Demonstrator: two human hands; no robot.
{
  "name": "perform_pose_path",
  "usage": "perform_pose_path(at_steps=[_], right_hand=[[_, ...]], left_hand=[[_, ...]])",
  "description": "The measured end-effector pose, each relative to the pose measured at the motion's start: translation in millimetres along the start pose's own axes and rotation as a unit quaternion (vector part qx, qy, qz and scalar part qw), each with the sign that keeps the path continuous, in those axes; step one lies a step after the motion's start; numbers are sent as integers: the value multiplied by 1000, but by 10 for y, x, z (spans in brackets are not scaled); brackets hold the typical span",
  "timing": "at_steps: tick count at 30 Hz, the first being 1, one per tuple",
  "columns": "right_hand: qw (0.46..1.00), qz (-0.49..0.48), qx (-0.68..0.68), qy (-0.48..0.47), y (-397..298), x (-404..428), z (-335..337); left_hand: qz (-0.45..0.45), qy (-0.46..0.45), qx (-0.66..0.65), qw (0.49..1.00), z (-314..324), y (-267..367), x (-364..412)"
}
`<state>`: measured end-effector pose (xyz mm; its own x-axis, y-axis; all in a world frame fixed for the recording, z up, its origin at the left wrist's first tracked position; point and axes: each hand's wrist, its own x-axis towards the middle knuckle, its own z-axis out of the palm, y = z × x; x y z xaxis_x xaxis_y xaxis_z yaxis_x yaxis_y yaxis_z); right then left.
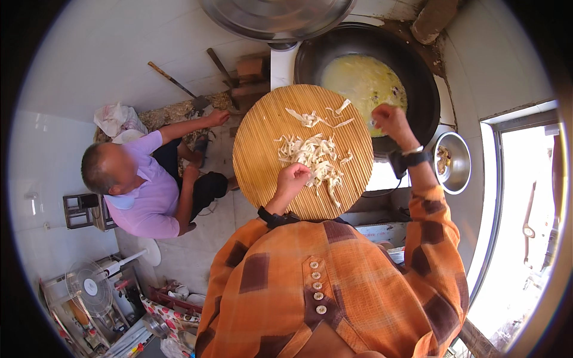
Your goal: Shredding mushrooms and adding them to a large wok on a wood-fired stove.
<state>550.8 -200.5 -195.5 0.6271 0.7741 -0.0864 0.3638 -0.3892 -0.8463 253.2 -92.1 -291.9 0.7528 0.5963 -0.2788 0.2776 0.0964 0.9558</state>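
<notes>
A round ribbed tray [255, 147], apparently of plant stalks, lies before me with a pile of pale flat noodle strips [313, 154] at its middle and a few loose strips near its far edge. My left hand [292, 181] is at the near left side of the pile, fingers pinched; whether a strip is between them is hidden. My right hand [391, 123] is over the near right part of a large dark wok [425, 85], its fingers curled and blurred. Yellowish broth [358, 78] with dark bits fills the wok's bottom. Both wrists wear black bands.
A large metal lid [277, 18] stands beyond the wok. A steel bowl [465, 165] with food pieces is right of my right wrist. At left another person [147, 192] sits low, one arm reaching towards the stove side. A standing fan [89, 286] is at lower left.
</notes>
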Motion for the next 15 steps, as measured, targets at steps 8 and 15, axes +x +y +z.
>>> perform_pose_path(at_steps=[8, 15], right_hand=[[967, -88, -229, -63, 242, -1391, 1232], [989, -99, -86, 69, 292, -1396, 1388]], left_hand=[[-7, -127, 97, 987, 216, 38, 31], [-71, -168, 22, 983, 283, 52, 16]])
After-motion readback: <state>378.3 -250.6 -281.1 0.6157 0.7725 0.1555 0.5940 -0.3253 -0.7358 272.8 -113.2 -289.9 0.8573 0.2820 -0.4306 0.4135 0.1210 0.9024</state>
